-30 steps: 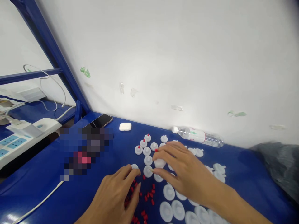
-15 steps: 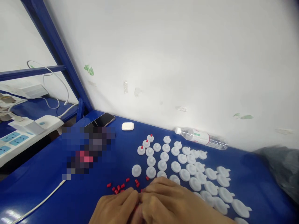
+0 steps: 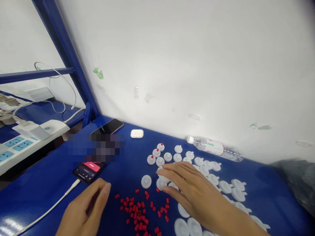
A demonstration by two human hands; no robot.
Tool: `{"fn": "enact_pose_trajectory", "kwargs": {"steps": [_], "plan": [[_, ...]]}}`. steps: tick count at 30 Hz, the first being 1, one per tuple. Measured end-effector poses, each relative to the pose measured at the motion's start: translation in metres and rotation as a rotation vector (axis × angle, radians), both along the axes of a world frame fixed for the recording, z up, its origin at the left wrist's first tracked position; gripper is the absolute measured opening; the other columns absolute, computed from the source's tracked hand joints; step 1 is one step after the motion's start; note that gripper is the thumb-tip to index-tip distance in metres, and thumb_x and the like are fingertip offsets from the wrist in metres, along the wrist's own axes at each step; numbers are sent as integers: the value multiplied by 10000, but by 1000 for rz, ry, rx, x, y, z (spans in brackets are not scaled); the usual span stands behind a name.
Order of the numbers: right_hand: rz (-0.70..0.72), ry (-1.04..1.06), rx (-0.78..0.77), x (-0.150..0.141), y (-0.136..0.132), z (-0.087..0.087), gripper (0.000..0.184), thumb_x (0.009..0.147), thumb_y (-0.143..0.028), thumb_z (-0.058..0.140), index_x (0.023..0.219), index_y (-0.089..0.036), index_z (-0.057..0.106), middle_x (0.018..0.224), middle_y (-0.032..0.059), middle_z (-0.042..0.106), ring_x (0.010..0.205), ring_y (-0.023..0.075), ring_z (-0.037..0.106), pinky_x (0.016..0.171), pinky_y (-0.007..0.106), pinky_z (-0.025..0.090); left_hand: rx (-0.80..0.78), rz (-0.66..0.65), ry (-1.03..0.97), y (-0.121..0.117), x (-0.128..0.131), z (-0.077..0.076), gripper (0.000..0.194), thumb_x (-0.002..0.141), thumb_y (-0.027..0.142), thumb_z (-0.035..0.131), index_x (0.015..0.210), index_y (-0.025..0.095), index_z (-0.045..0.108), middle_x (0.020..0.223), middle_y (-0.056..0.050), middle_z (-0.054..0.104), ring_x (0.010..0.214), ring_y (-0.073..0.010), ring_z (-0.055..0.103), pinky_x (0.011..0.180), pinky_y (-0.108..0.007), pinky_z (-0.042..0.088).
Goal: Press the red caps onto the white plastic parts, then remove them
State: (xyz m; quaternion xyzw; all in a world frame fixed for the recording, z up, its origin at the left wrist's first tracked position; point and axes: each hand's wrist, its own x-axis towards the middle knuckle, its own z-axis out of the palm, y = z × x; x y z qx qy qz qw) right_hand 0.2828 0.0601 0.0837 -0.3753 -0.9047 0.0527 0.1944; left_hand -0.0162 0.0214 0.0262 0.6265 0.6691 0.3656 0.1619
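My right hand (image 3: 183, 185) reaches over the white discs, thumb and fingers apart, its fingertips over a disc (image 3: 161, 183) that they partly cover. Whether they touch it I cannot tell. My left hand (image 3: 85, 206) is by the front left of the table, thumb and index tips together, nothing visible between them. Between the hands lies a loose pile of small red caps (image 3: 139, 213). Several round white plastic discs with a small stub spread across the right. Three discs (image 3: 151, 159) at the back left carry a red cap. One bare disc (image 3: 146, 181) lies apart.
A phone with a lit screen (image 3: 86, 172) and a white cable (image 3: 46, 213) lie at left, another phone (image 3: 112, 126) behind. A white earbud case (image 3: 136, 133) and a plastic bottle (image 3: 216, 147) lie near the wall. A power strip (image 3: 56, 127) is at far left, a dark bag (image 3: 297, 183) at right.
My hands were together at the front over the red caps. They have parted: the left moved left, the right moved up over the discs. The cap pile is now uncovered.
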Motion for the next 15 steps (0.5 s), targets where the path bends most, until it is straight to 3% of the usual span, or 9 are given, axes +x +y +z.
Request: {"fn": "enact_pose_trajectory", "kwargs": {"steps": [3,6,10,15], "plan": [[35,-79,-1,-11,9,-7,392,1086,-325,474,1455,-196,508,1424,84,647,1333,231,585,1120,479,488,-9,-53,131,-3,5,-12,301,977,542,549,1051,273,663,909,23,733,710,-147,713,557,-178,563],[44,-149,-3,-19,13,-16,418,1086,-321,467,1482,-187,488,1464,88,619,1366,246,557,1128,505,479,-15,-98,192,-2,9,-23,298,1000,502,526,1151,292,673,1077,-5,741,771,-158,749,534,-187,575],[48,-167,-37,-18,12,-17,399,1098,-329,435,1479,-228,492,1467,72,615,1372,241,548,1157,509,438,-47,-129,263,2,15,-25,285,1028,450,494,1199,336,690,1077,15,712,714,-124,739,549,-179,582],[-52,-154,-37,-20,19,-9,344,1094,-356,440,1395,-256,573,1395,81,648,1297,268,585,1091,530,470,-34,-148,325,2,22,-21,284,1014,461,522,1211,363,702,1063,16,681,662,-111,723,509,-182,557]]}}
